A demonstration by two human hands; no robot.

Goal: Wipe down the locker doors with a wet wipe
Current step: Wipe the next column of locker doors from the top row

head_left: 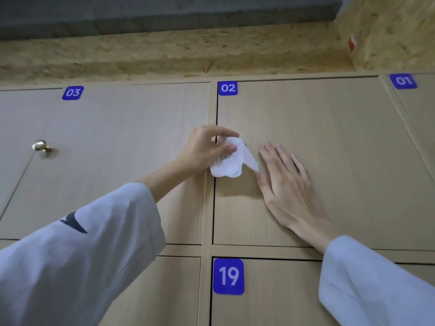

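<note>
pinching bunched wet wipe (229, 161) in left hand (204, 149), right hand (282, 182) flat, empty on door 02 (329, 137); loose pinch risks dropping wipe.

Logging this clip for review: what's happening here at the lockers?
A person stands at a bank of wooden lockers. The left hand pinches a crumpled white wet wipe at the left edge of the door numbered 02, close to the gap beside door 03. The right hand lies flat with straight fingers on door 02, just right of the wipe. Door 19 sits below, and door 03 shows a brass knob. Whether any door has already been wiped cannot be told.
</note>
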